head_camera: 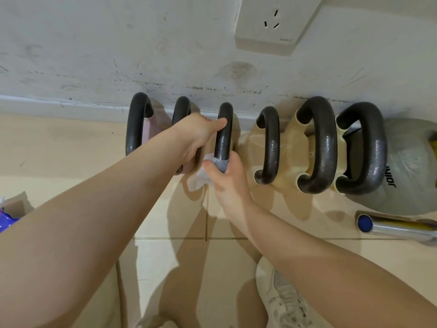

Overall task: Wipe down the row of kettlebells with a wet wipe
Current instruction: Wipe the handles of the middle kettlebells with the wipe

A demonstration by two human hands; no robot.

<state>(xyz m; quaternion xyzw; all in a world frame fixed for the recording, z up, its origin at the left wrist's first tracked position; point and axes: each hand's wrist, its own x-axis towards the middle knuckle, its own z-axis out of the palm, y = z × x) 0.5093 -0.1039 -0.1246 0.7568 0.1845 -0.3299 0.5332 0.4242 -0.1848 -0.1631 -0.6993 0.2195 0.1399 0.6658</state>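
Gripping third kettlebell handle, left hand curled; right hand pinches wet wipe against it

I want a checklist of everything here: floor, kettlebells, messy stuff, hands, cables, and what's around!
Surface: beige tiled floor.
Job's things: six kettlebells in a row; the third handle is being wiped with a white wipe.
Clutter: metal bar at right; purple packet at left.
Hands: left hand grips the third handle; right hand holds the wipe around it.
Cables: nothing seen.
Surroundings: scuffed wall, socket, white shoe.
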